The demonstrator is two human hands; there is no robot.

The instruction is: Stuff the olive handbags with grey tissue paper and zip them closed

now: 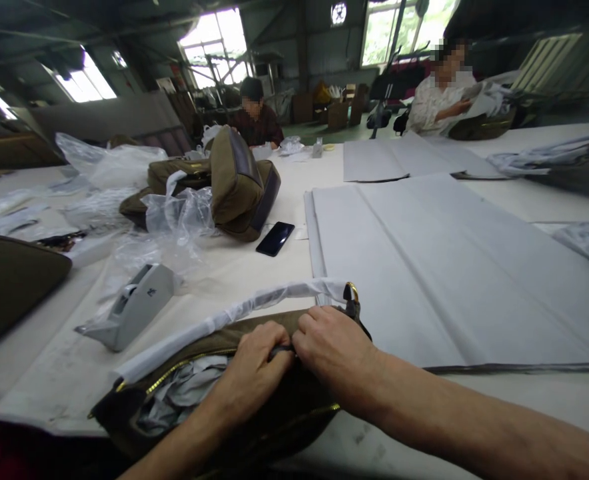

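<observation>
An olive-brown handbag (284,420) with dark trim lies right in front of me, its gold zipper (179,367) partly undone. Crumpled grey paper (189,390) fills the opening. White wrapping covers the bag's strap (244,308), which arches along the far side to a gold ring (353,292). My left hand (259,363) is closed at the bag's top edge, thumb and fingers pinching near a small dark piece. Close against it, my right hand (332,347) is also closed on the top edge. What exactly lies under the fingertips is hidden.
A grey tape dispenser (137,303) and a black phone (275,239) rest on the table. Grey sheets (424,247) are stacked at right. More olive bags (239,180) and clear plastic (179,217) lie at left. Two people (257,120) work across the table.
</observation>
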